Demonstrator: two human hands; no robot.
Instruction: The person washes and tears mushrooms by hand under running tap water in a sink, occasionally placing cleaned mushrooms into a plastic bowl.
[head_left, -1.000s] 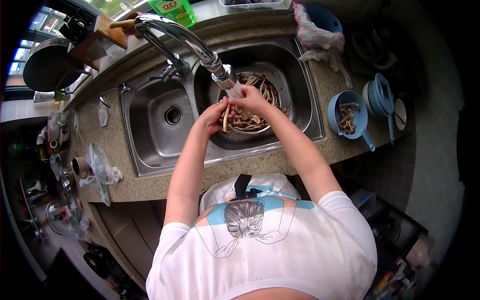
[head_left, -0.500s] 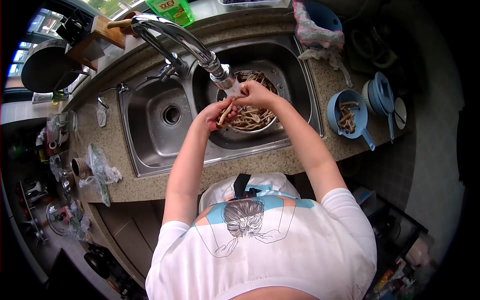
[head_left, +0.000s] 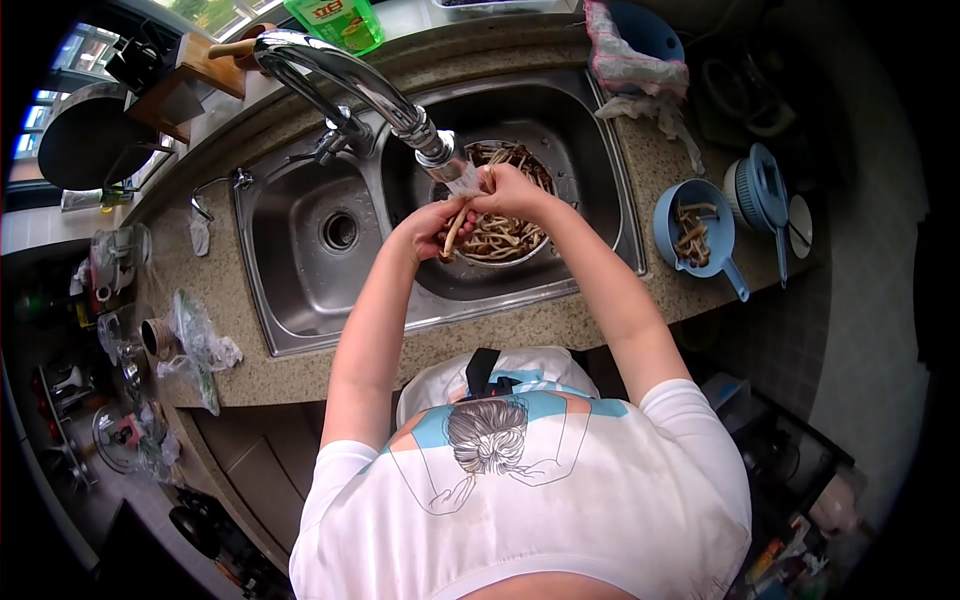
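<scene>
Under the running faucet [head_left: 437,148], my left hand [head_left: 432,228] is closed on a long-stemmed brown mushroom [head_left: 455,232], whose cap end points down toward me. My right hand [head_left: 508,193] is closed too, its fingers pinched at the upper end of the same mushroom, in the water stream. Below both hands, a round metal bowl [head_left: 512,262] full of thin brown mushrooms [head_left: 500,238] sits in the right sink basin [head_left: 590,130]. My hands and wrists hide part of the bowl.
A blue handled strainer [head_left: 722,245] with several mushrooms stands on the counter at the right, beside more blue containers [head_left: 762,190]. The left basin [head_left: 300,260] has a drain. Plastic bags [head_left: 200,345] lie at left; a green detergent bottle [head_left: 345,22] stands behind the faucet.
The mushroom has tilted slightly, its lower end shifting right and down. My hands stay together under the water, with little other movement.
</scene>
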